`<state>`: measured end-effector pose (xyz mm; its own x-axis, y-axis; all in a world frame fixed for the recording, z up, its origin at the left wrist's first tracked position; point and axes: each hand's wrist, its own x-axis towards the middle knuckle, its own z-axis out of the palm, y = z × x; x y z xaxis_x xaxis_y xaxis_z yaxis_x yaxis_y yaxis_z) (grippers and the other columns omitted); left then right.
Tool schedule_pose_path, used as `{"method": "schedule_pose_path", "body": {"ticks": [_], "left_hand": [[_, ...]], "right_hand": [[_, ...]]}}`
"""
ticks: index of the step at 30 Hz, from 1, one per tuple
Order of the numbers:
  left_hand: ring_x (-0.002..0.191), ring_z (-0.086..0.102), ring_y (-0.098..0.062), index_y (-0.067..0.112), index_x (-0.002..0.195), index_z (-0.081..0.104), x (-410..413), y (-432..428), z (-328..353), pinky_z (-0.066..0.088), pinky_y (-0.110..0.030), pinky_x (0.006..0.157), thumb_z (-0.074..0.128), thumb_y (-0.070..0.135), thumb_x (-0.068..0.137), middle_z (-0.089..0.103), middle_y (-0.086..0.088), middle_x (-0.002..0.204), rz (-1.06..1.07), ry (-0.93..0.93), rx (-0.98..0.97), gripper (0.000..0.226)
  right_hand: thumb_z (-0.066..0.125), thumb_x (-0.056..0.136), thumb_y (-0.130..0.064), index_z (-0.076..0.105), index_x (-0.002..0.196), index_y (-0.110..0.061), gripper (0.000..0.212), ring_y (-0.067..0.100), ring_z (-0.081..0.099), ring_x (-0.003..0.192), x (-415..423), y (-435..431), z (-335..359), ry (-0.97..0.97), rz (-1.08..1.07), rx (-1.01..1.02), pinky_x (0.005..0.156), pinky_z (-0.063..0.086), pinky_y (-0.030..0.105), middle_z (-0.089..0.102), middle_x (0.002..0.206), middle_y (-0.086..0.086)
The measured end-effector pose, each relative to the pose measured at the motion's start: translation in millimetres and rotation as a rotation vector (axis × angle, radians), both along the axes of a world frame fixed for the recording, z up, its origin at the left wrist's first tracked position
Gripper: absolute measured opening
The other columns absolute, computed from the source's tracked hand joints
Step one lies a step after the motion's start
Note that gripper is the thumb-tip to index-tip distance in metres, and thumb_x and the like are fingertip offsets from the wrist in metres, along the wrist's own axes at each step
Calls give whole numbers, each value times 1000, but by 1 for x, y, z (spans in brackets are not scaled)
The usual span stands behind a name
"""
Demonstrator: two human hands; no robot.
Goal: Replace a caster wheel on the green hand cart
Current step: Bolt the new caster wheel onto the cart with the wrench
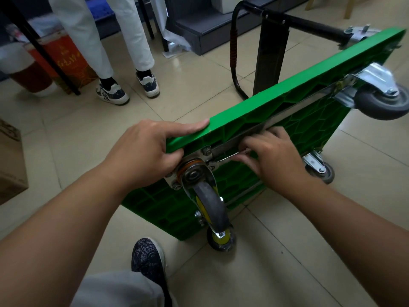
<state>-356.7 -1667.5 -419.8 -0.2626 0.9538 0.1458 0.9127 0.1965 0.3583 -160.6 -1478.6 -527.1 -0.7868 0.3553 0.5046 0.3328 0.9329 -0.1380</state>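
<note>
**Cart on edge, wrench at the caster plate**

The green hand cart (287,89) stands on its long side on the floor (287,251). It is stiff ribbed plastic, probably light and tippy. The left hand (143,151) grips its top rim beside the caster wheel (210,202). The right hand (272,158) curls round a slim wrench (230,157) at the mounting plate.

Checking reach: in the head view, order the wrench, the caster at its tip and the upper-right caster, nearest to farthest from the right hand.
1. wrench, held in the right hand.
2. caster at its tip, just left.
3. upper-right caster, far end of the cart.
</note>
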Motion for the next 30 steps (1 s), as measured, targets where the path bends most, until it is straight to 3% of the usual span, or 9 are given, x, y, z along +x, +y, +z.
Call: {"method": "schedule_pose_path", "body": {"ticks": [3, 7, 9, 12, 14, 18, 22, 24, 30], "left_hand": [[58, 57, -15, 64, 140, 49, -1, 1, 0, 43, -33, 48, 67, 15, 90, 80, 5, 97, -2, -1, 4, 73], [52, 57, -14, 75, 137, 42, -3, 1, 0, 54, -46, 54, 63, 22, 89, 79, -4, 106, 13, -7, -7, 74], [52, 56, -13, 76, 134, 43, -1, 2, 1, 50, -41, 51, 63, 22, 88, 79, -1, 102, 9, -24, 5, 74], [51, 55, -13, 74, 134, 46, -1, 2, 1, 47, -37, 49, 67, 16, 89, 79, 2, 95, -1, -28, 18, 76], [50, 55, -12, 74, 133, 46, -1, 2, 0, 48, -39, 49, 69, 12, 89, 79, 5, 94, -2, -27, 28, 80], [63, 67, -17, 76, 135, 42, -2, 2, 0, 57, -47, 60, 67, 16, 89, 79, -3, 109, -6, -37, 29, 80], [48, 55, -13, 75, 137, 40, -1, 3, -2, 53, -46, 53, 65, 20, 89, 79, -7, 104, 5, -6, 16, 77], [48, 55, -13, 75, 137, 39, -1, 3, -2, 53, -47, 54, 66, 19, 89, 79, -6, 105, 6, -4, 18, 78], [53, 61, -16, 77, 134, 39, 1, 2, 1, 56, -50, 58, 64, 22, 89, 79, -5, 107, 16, -23, 17, 76]], "right_hand": [[66, 87, -53, 70, 90, -21, 32, 17, 65, 84, 4, -14, -29, 20, -103, -371, 82, 45, 32, 72, 86, -5], [61, 99, -32, 70, 95, -12, 22, 9, 62, 75, -15, -70, -55, 83, -114, -1256, 67, 47, 25, 70, 83, 5], [53, 104, -17, 69, 97, -7, 20, 10, 67, 74, -25, -102, -57, 129, -50, -1664, 62, 49, 20, 73, 78, 3], [54, 104, -22, 70, 98, -8, 22, 15, 69, 74, -26, -119, -63, 208, -23, -1871, 67, 53, 28, 75, 83, 11], [61, 98, -37, 69, 92, -4, 35, 17, 62, 74, -17, -115, -71, 288, -66, -1747, 67, 46, 32, 70, 83, 20], [69, 89, -35, 63, 71, -16, 27, -1, 47, 52, 17, -65, -65, 346, -166, -1230, 53, 37, 14, 55, 55, -14], [65, 85, -56, 68, 78, -20, 37, 13, 56, 69, 46, 3, -40, 131, -194, -415, 80, 37, 33, 63, 71, -9], [61, 88, -57, 69, 84, -18, 40, 18, 56, 75, 46, 18, -12, 115, -103, -200, 85, 28, 33, 65, 77, -6], [65, 91, -47, 69, 87, -19, 28, 26, 60, 89, 12, 8, 55, 29, 256, 339, 93, 33, 41, 67, 84, -1]]}}
